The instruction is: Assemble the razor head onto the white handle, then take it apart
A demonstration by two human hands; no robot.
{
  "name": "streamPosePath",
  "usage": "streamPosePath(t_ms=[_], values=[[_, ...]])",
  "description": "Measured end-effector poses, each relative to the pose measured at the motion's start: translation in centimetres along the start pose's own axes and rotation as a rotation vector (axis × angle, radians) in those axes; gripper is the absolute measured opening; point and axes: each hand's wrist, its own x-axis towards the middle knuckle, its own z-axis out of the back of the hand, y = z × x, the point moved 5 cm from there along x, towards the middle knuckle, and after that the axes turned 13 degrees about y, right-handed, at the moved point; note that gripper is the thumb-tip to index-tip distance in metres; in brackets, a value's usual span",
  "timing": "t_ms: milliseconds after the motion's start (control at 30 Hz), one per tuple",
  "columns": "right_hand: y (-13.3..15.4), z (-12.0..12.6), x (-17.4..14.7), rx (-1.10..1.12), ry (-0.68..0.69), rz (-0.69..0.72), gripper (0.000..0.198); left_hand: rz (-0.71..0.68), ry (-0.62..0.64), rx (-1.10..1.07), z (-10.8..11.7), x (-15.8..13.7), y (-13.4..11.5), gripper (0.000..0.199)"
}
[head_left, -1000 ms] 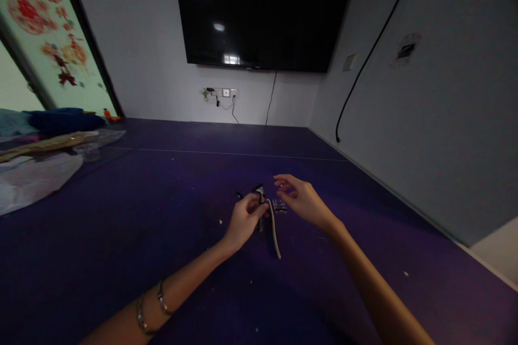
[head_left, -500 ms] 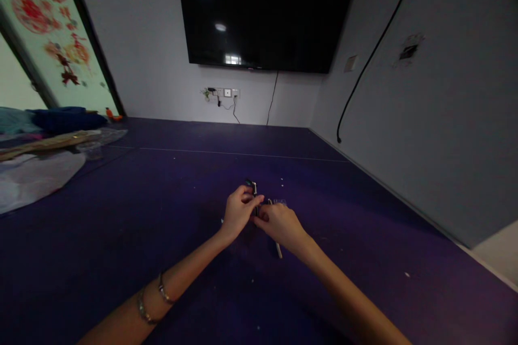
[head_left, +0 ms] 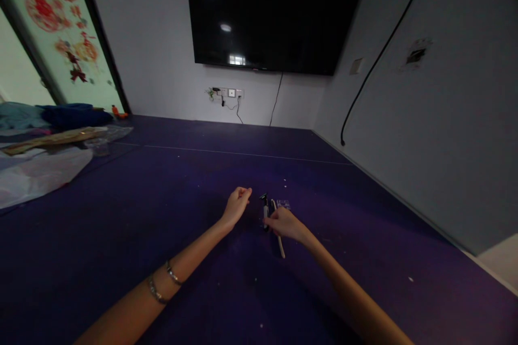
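A razor (head_left: 266,213) with a dark head and a light-and-dark handle stands out just left of my right hand (head_left: 283,223). The thumb and fingers of that hand are closed on its handle. Under the same hand lies a thin pale stick (head_left: 281,248), its middle hidden by the fingers. Beside its upper end is a small clear packet (head_left: 284,204). My left hand (head_left: 237,206) is apart from the razor, to its left, with the fingers curled and pressed together; what they hold, if anything, is hidden.
Both hands are over a dark purple surface (head_left: 162,210) dotted with small white specks. At the left lie a white plastic sheet (head_left: 44,175), a flat brown piece (head_left: 56,140) and blue cloth (head_left: 75,116). A television (head_left: 275,16) hangs on the wall ahead; a black cable (head_left: 376,54) runs down the right wall.
My left hand has come off the razor and moved slightly left. The razor is now in my right hand alone, lower and with its head in plain view.
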Motion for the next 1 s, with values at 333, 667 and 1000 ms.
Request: streamPosePath(t_ms=[333,667,1000], values=[[-1.19,-0.56,0.67,0.01,0.028,-0.05,0.032,-0.03,-0.023,-0.033,0.35,0.14,0.01,0.019],[-0.63,-0.53,0.39,-0.086,0.019,-0.001,0.033,-0.047,-0.009,-0.013,0.35,0.32,0.19,0.02],[-0.23,-0.43,-0.02,-0.097,0.004,0.009,0.03,-0.095,-0.02,0.116,0.98,0.81,0.76,0.022]])
